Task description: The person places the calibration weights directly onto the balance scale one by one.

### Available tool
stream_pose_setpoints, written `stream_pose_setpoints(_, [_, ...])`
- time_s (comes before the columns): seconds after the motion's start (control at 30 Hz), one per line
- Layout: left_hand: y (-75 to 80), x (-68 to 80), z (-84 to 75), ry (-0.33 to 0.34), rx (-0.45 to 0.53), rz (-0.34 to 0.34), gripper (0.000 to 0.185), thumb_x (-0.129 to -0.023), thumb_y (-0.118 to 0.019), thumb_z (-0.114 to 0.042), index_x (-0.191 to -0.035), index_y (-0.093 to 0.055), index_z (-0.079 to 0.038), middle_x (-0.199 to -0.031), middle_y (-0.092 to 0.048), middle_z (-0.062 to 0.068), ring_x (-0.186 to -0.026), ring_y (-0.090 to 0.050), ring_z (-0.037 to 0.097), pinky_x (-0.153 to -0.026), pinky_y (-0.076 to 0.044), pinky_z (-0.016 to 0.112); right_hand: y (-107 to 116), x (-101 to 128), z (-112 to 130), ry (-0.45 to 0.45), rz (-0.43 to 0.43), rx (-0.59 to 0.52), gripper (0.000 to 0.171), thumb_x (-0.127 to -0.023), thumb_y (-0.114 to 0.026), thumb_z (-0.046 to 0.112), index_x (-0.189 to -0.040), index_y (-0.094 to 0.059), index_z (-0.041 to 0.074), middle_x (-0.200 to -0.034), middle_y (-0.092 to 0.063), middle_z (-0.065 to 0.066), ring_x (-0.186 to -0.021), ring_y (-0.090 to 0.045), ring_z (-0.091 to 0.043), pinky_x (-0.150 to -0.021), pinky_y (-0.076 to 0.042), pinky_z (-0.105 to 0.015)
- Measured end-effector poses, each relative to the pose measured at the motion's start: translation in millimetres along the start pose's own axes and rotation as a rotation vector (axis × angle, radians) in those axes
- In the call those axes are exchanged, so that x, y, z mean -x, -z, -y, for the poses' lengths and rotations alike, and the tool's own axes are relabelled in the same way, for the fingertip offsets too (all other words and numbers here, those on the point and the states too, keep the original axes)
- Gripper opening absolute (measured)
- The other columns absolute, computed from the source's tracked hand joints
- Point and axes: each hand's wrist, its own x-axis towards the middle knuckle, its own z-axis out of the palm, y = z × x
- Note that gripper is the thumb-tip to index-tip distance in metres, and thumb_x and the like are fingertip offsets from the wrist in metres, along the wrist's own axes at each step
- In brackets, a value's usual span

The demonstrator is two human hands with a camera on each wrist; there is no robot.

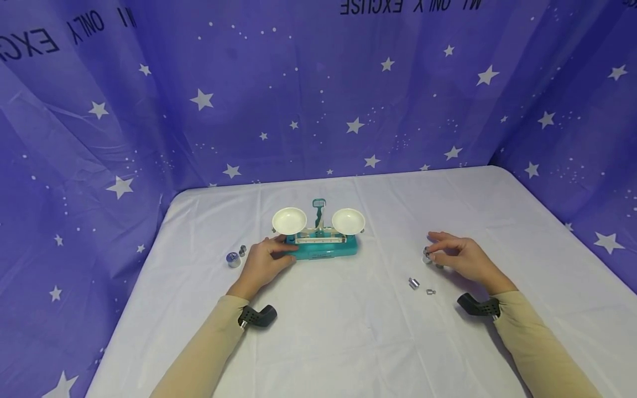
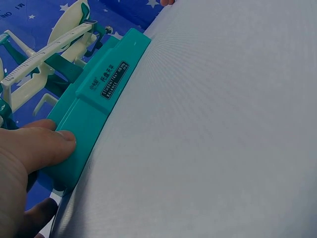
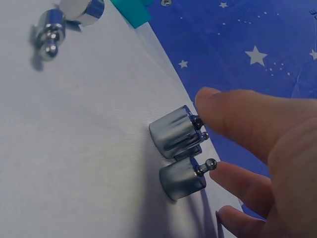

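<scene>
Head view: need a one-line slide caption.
Left hand grips a two-pan teal balance while the right hand hovers at small metal weights on a white-covered table.

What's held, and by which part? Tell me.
Left hand: teal plastic balance base, gripped at its left end. Right hand: at silver cylindrical metal weights; whether it holds any cannot be told.

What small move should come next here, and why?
I'd probably have the right hand pinch the larger weight beside it by the knob: its digits are spread near the knobbed ends, one right at that knob, while the left hand grips the balance.
</scene>
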Motion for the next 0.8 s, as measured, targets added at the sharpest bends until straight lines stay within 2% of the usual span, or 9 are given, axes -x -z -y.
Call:
stream_pose_setpoints(0.33, [-0.7,-0.2,-0.6,-0.007,0.007,0.000,0.021,-0.079,-0.082,-0.006,-0.100,-0.082,-0.008,-0.127,-0.071,0.019,-0.132,-0.060,0.039,-0.121,-0.030,0.065,-1.7,0.3,-2.2,-0.003,-0.001,0.015,0.023,-0.091,-0.076,0.017,-0.107,-0.077,0.001,-0.151,-0.051,-0.027,-0.150,-0.027,-0.053,-0.119,-0.021,-0.071])
stream_pose_setpoints(0.6, [-1.1,-0.2,-0.4,-0.006,0.008,-0.004,0.021,-0.079,-0.082,-0.006,-0.100,-0.082,-0.008,-0.127,-0.071,0.020,-0.131,-0.061,0.039,-0.121,-0.031,0.064,-2.7,1.8,1.0,0.010,-0.018,0.015,0.021,-0.090,-0.076,0.015,-0.105,-0.078,0.000,-0.148,-0.053,-0.028,-0.150,-0.027,-0.055,-0.120,-0.021,-0.071])
stream_pose_setpoints(0.8, [-0.9,0.1,-0.4,-0.003,-0.003,-0.009,0.021,-0.079,-0.082,-0.007,-0.099,-0.082,-0.008,-0.128,-0.070,0.020,-0.130,-0.062,0.038,-0.121,-0.032,0.064,-4.1,0.9,1.8,0.028,-0.036,0.026,0.017,-0.090,-0.076,0.014,-0.102,-0.078,0.001,-0.145,-0.056,-0.028,-0.148,-0.031,-0.055,-0.118,-0.025,-0.071])
